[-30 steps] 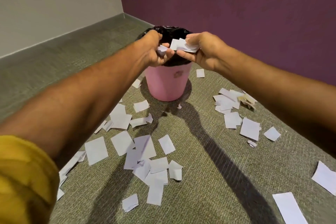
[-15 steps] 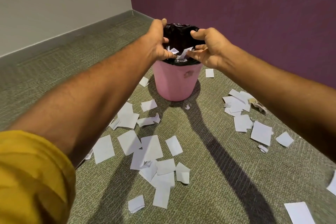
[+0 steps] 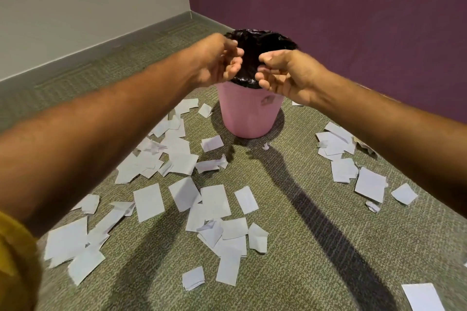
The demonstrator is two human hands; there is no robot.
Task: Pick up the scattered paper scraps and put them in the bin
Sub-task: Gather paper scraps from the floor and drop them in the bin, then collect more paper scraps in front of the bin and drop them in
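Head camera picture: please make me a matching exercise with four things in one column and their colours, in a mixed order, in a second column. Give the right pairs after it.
Things
1. bin
2. bag in the bin
3. wall behind the bin
4. sleeve

Colours
A. black
B. yellow
C. pink
D. purple

Right pairs: 1-C, 2-A, 3-D, 4-B
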